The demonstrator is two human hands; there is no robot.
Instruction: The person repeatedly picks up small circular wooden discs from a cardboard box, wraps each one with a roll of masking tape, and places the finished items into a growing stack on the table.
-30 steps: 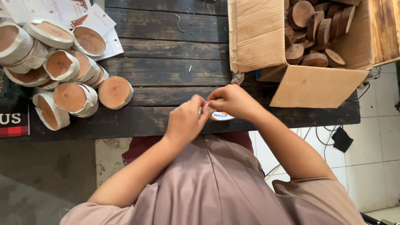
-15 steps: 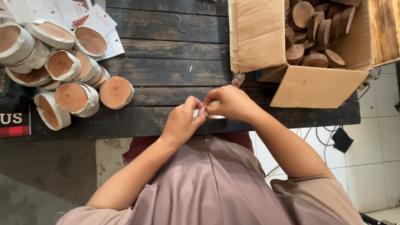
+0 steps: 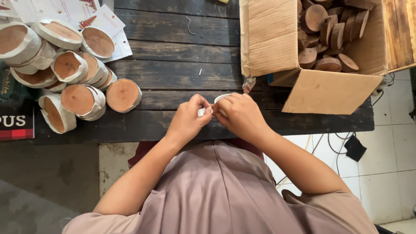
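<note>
Both hands met at the near edge of the dark plank table (image 3: 173, 73), just in front of the body. The left hand (image 3: 187, 120) and the right hand (image 3: 241, 116) were touching, fingers pinched on a small white strip (image 3: 220, 98), likely tape or a label; only a curved bit showed above the right hand's knuckles, so its full shape could not be told. Held close and low, probably for fine fingertip control.

To the far left lay a cluster of wood discs wrapped in white bands (image 3: 78, 99), grouped together as if done. On the right, a cardboard box (image 3: 277, 43) stood open with a flap folded toward the person, holding bare wood slices (image 3: 329, 39) within easy reach of the right hand. White printed sheets (image 3: 65, 8) lay under the far-left discs.
</note>
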